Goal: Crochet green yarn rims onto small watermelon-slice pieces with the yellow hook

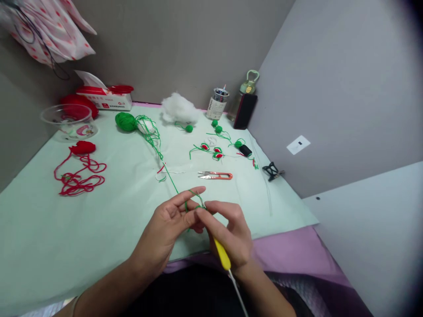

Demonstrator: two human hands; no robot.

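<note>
My left hand (175,218) has green yarn (171,179) running over its raised index finger, and its thumb pinches a small bit of green yarn work. My right hand (231,231) grips a crochet hook (222,254) with a yellow handle; its metal tip meets the yarn at my left fingertips. Both hands touch there, over the table's front edge. The strand leads back to a tangle beside a green yarn ball (126,121). Just beyond my hands lie orange thread snips (215,175). My fingers partly hide the piece being worked.
Red yarn (82,176) lies loose at left, near a clear plastic tub (68,123) and a tissue box (109,97). White stuffing (178,108), a pen can (218,104), a phone (245,111) and a bottle (249,83) stand at the back. Small red-and-green crocheted pieces (217,154) lie right of centre.
</note>
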